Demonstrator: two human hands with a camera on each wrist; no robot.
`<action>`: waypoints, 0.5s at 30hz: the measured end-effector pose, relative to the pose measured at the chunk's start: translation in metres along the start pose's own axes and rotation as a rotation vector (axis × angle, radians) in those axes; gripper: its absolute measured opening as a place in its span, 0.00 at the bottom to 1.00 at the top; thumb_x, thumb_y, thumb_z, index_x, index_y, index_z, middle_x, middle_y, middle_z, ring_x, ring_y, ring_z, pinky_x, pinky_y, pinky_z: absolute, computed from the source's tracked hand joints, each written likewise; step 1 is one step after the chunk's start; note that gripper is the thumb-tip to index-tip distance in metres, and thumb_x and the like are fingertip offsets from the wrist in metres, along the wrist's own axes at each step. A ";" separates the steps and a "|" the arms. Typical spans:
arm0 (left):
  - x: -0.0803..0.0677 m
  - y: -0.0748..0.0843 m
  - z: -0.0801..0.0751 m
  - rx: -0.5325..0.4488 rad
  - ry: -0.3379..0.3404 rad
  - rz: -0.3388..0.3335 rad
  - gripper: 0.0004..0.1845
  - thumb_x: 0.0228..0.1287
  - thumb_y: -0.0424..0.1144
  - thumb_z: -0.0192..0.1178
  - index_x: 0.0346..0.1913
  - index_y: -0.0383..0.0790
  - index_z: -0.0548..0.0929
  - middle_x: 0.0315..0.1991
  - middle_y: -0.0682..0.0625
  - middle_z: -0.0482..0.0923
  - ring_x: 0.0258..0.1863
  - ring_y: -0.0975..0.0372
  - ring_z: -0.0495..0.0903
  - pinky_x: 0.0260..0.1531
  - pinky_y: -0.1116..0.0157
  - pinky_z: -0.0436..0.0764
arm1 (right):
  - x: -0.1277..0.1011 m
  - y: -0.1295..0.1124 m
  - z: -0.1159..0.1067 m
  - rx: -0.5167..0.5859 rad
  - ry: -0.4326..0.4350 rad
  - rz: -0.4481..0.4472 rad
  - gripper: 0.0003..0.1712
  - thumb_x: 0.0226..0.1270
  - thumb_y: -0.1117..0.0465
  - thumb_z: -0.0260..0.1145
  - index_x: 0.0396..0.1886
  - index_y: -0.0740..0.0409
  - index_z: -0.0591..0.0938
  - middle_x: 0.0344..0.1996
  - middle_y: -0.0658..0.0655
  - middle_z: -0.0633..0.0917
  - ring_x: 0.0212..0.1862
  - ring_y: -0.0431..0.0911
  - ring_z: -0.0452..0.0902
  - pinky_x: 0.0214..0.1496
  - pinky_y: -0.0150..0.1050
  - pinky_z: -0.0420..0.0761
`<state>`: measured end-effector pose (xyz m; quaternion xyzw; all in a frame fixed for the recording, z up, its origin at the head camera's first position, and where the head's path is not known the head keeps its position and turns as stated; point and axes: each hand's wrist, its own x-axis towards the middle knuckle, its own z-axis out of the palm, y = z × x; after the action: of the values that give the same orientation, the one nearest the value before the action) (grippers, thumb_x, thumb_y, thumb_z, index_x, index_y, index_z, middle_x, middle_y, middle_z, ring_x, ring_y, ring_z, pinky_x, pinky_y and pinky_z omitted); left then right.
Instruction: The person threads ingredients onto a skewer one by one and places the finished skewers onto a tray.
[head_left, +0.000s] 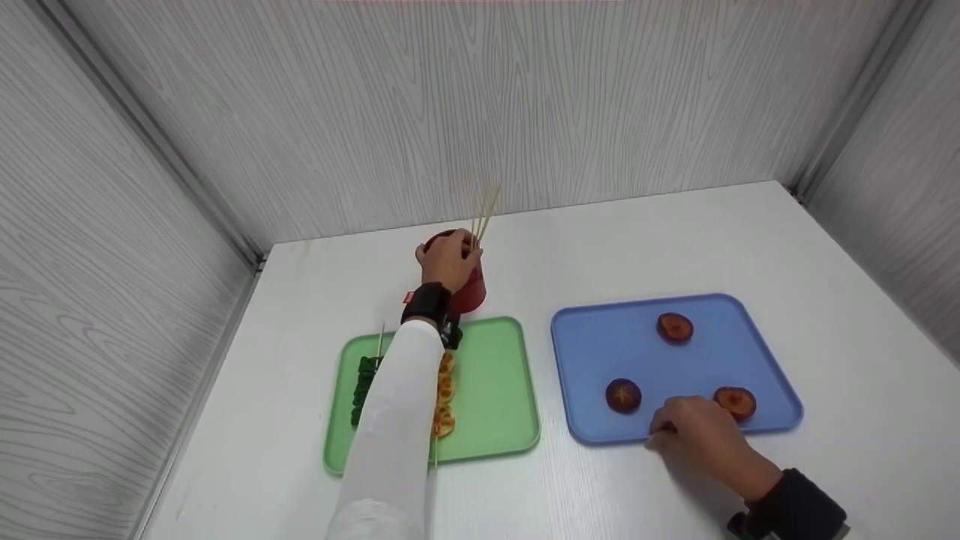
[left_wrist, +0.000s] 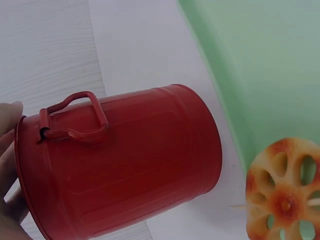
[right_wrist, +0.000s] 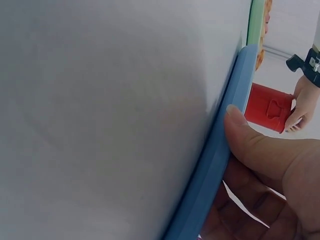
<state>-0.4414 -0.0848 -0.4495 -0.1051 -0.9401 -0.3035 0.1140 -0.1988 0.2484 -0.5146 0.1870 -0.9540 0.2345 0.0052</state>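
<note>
Left hand point(head_left: 448, 259): extended to the far side of the bench point(head_left: 645, 240), resting at the mouth of a red can point(head_left: 466, 289). The fingers lie over the can's rim beside a bundle of thin wooden sticks point(head_left: 484, 214) standing in it. Whether the grip has closed on the sticks or on the rim cannot be told from any view. In the left wrist view the can point(left_wrist: 125, 160) shows a small side handle, with fingertips point(left_wrist: 11, 120) at its open end.

Right hand point(head_left: 701, 435): placed at the near edge of the blue tray point(head_left: 592, 352). The right wrist view shows the thumb point(right_wrist: 250, 135) pressed against the tray rim point(right_wrist: 220, 155) and the fingers curled beneath it, so the grip is closed on the tray edge.

Blue tray contents: three dark red round slices, well apart from one another; one at the far side point(head_left: 674, 328), one near the left point(head_left: 623, 394), one just beside the right hand point(head_left: 736, 403).

Green tray point(head_left: 495, 390): sits to the left of the blue tray, just in front of the can. It carries a skewer of green pieces point(head_left: 364, 386) and a skewer of orange lotus-root slices point(head_left: 445, 405), partly hidden by the white sleeve point(head_left: 394, 435).
</note>
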 end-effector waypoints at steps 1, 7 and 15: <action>-0.001 0.001 -0.001 0.013 0.013 -0.002 0.10 0.70 0.44 0.59 0.42 0.40 0.83 0.40 0.47 0.85 0.51 0.53 0.79 0.65 0.41 0.53 | 0.000 0.000 0.000 -0.003 0.003 -0.003 0.05 0.49 0.61 0.79 0.24 0.52 0.89 0.21 0.41 0.82 0.28 0.38 0.78 0.30 0.33 0.79; -0.003 0.002 -0.006 0.066 0.047 0.026 0.13 0.71 0.47 0.56 0.42 0.46 0.89 0.42 0.48 0.86 0.51 0.51 0.80 0.61 0.42 0.61 | 0.002 0.001 0.000 -0.016 0.014 0.004 0.06 0.47 0.61 0.79 0.22 0.51 0.88 0.21 0.41 0.82 0.28 0.38 0.78 0.30 0.34 0.80; -0.008 0.009 -0.013 0.014 0.055 0.055 0.13 0.72 0.46 0.56 0.46 0.47 0.89 0.45 0.50 0.86 0.53 0.54 0.79 0.55 0.47 0.67 | 0.004 -0.001 -0.001 -0.025 -0.027 0.029 0.05 0.48 0.60 0.79 0.25 0.53 0.89 0.22 0.42 0.82 0.28 0.40 0.79 0.31 0.36 0.81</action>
<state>-0.4291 -0.0863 -0.4362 -0.1217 -0.9356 -0.2962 0.1486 -0.2023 0.2466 -0.5133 0.1760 -0.9594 0.2202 -0.0088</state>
